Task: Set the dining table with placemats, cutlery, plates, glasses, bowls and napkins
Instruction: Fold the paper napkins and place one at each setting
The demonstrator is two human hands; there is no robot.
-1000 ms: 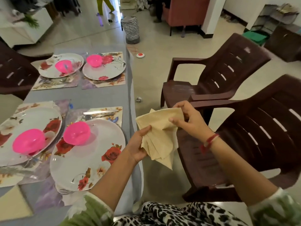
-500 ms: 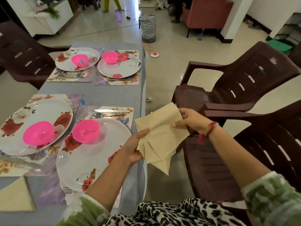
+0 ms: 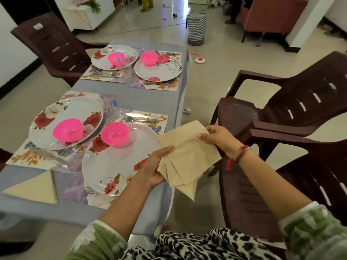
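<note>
Left hand [image 3: 155, 167] and right hand [image 3: 220, 137] pinch stacked napkins [image 3: 189, 158]. The grey bench [image 3: 150, 99] carries four plates [image 3: 112, 166] and four pink bowls [image 3: 115, 134]. Brown chairs [image 3: 300, 102] stand around it.

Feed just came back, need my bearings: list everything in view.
table: one, grey cloth, left of centre
placemats: four, floral, under the plates
plates: four, white floral, on placemats
bowls: four, pink, one per plate
knife, spoon: one each, silver, beyond nearest plate
folded napkin: one, beige, table's near left corner
napkin stack: one, beige, held at table's right edge
chairs: three, brown, two right, one far left
basket: one, black-white zigzag, floor beyond table
left hand: grips napkin stack from below
right hand: pinches napkin stack's far corner
</note>
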